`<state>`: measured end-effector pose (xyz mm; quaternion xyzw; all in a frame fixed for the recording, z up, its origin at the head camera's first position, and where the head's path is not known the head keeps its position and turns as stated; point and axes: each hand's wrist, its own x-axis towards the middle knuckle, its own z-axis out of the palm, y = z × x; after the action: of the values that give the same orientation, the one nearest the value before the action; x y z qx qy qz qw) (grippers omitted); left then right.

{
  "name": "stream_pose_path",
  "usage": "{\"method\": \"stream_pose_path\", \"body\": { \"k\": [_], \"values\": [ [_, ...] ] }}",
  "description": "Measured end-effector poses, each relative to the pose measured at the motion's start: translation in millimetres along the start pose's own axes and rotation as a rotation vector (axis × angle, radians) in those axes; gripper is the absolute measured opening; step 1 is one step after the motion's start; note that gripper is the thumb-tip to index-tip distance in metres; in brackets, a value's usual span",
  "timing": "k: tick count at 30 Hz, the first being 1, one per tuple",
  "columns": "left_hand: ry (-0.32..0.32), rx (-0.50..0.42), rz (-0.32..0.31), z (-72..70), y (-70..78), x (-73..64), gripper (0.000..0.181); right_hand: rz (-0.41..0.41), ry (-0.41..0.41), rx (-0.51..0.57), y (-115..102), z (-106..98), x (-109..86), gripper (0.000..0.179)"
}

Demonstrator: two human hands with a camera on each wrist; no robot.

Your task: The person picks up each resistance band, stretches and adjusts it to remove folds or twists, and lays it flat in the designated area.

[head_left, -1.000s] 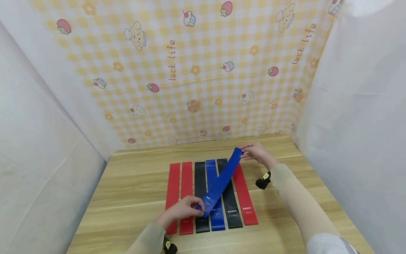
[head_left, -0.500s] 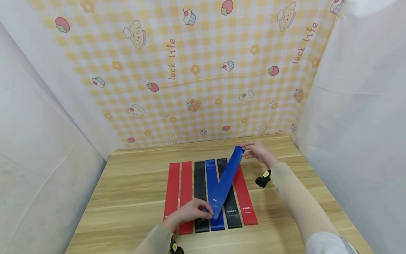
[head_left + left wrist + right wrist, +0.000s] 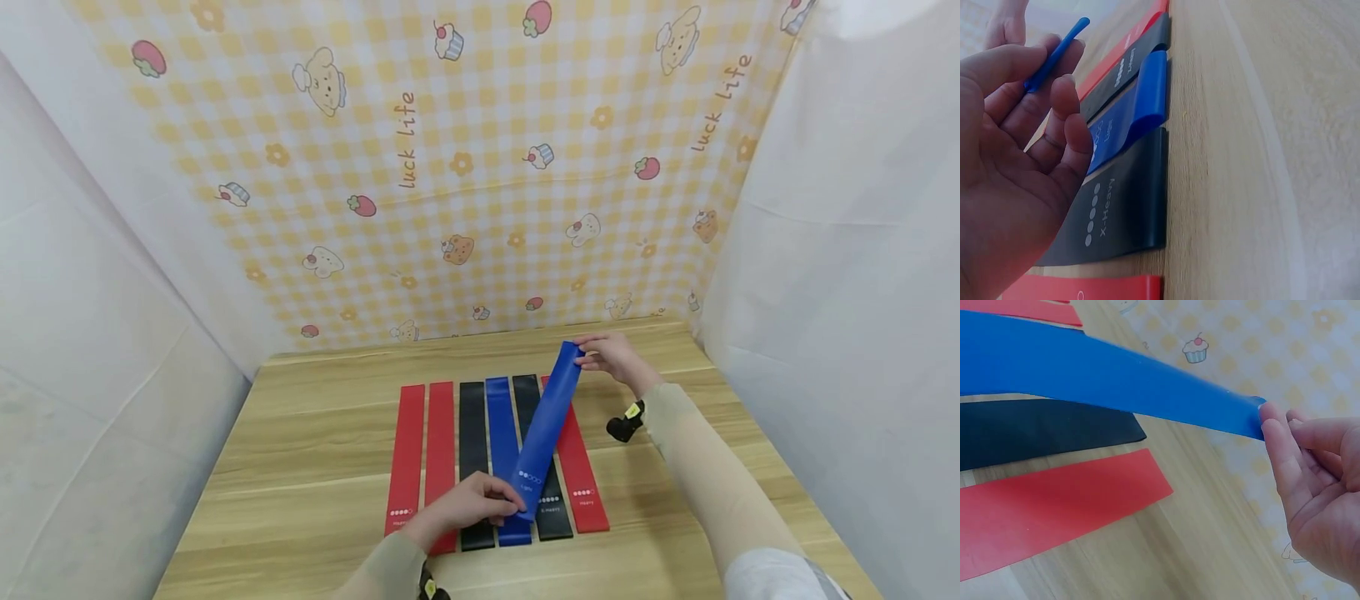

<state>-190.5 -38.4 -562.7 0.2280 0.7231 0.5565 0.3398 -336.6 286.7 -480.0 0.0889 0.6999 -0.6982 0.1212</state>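
A blue resistance band [image 3: 550,421] marked "Light" is stretched out slantwise above the row of bands. My left hand [image 3: 480,500] pinches its near end between thumb and fingers; the left wrist view shows that end edge-on [image 3: 1054,59]. At the far end, my right hand [image 3: 611,354] pinches the band's other tip, raised off the table. Beneath lie a second blue band [image 3: 501,417] and a black band [image 3: 550,517] marked "X-Heavy", both partly covered. A red band [image 3: 585,483] marked "Heavy" lies at the row's right, its far part also partly covered.
Further left in the row lie another black band [image 3: 472,425] and two red bands, the outer one [image 3: 407,433] and the inner one [image 3: 441,425]. The wooden table [image 3: 315,442] meets a checked cloth [image 3: 465,208] at the back, with white cloth on both sides.
My left hand has moved right with the near end of the blue band, so the band slants less. My right hand has shifted only slightly up and right.
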Motion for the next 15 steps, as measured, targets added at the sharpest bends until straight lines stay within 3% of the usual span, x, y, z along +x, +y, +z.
{"method": "stream_pose_path", "body": {
  "k": [7, 15],
  "values": [
    [0.01, -0.005, -0.014, 4.4, 8.4, 3.9, 0.013, -0.002, 0.031, 0.049, -0.4, -3.1, 0.6, 0.038],
    [-0.019, -0.003, -0.009, 7.2, 12.7, 12.8, 0.013, 0.003, 0.04, 0.064, -4.0, -7.4, 0.0, 0.037]
  ]
}}
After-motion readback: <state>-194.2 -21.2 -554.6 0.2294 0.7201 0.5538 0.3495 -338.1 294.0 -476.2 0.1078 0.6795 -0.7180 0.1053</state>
